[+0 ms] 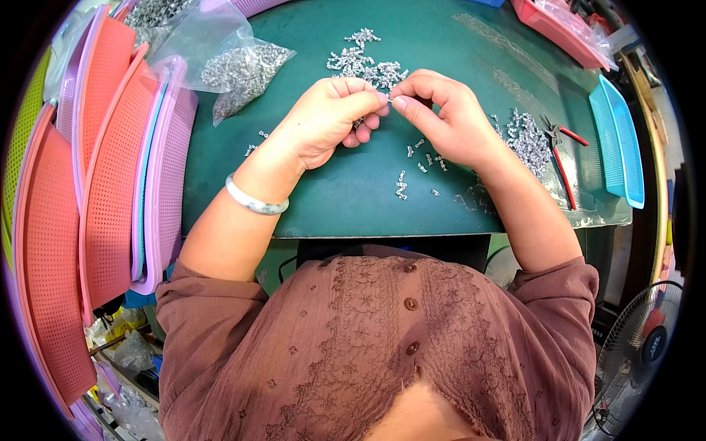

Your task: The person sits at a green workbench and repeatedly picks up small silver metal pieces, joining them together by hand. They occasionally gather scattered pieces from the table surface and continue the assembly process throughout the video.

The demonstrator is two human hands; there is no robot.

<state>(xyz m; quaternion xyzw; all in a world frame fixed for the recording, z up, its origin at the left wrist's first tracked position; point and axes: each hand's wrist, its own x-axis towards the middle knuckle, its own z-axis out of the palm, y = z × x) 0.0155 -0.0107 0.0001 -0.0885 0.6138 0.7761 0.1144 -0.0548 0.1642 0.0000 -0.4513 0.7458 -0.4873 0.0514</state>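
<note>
Over the middle of the green table my left hand [329, 121] and my right hand [450, 117] meet fingertip to fingertip. Both are closed in a pinch on a small silvery metal piece [390, 100], mostly covered by the fingers. Another bit of metal shows under the left fingers. Just beyond the hands lies a heap of small silvery metal pieces [357, 62]. Several loose pieces [401, 185] are scattered below the right hand, and a larger pile [526, 140] sits to its right. A pale marbled bangle circles my left wrist.
Red-handled pliers [562, 158] lie open at the right, beside a blue plastic basket [616, 140]. A clear bag of metal pieces [246, 73] rests at the back left. Stacked pink and purple baskets [110, 176] crowd the left side. A fan [640, 353] stands at lower right.
</note>
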